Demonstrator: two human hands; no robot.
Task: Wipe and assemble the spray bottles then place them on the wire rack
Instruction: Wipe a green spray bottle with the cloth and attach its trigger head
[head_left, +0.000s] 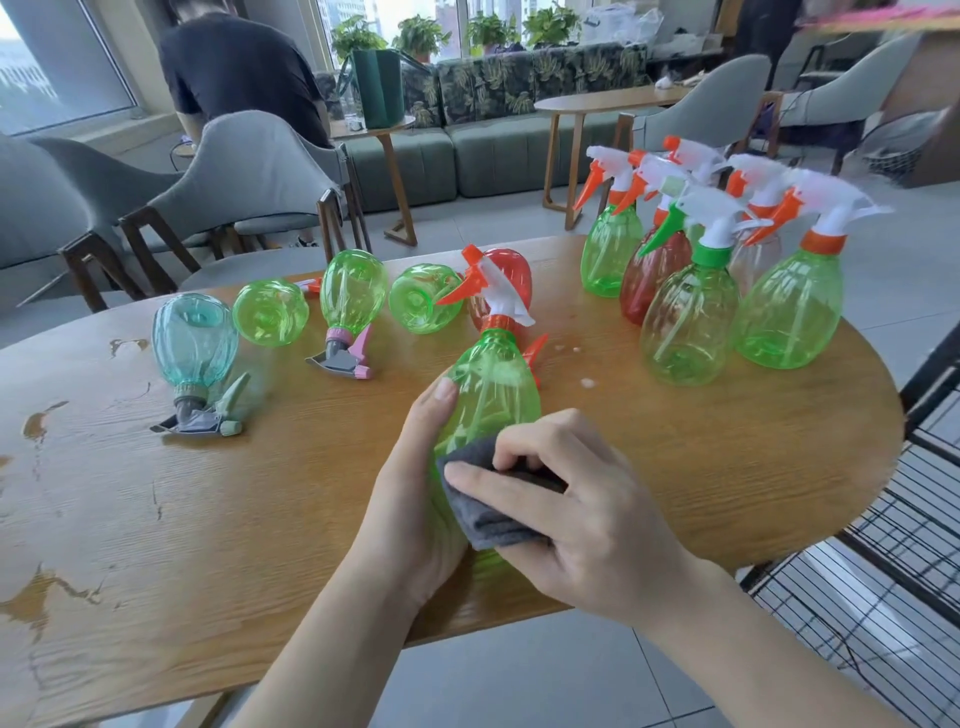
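While the left hand (415, 499) wraps its fingers around a green spray bottle (488, 384) tilted above the near edge of the wooden table (208, 545), the right hand (566, 514) pinches a grey cloth (488, 514) against the bottle's lower body. Six assembled bottles (691, 291) stand upright at the table's far right edge; five others (353, 296) lie toward the far left edge. Beside the right edge stands a black wire rack (893, 545).

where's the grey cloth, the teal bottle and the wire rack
grey cloth (491, 512), head view, on its folded middle
teal bottle (193, 340), head view, on its body
wire rack (883, 561), head view, on its shelf wires
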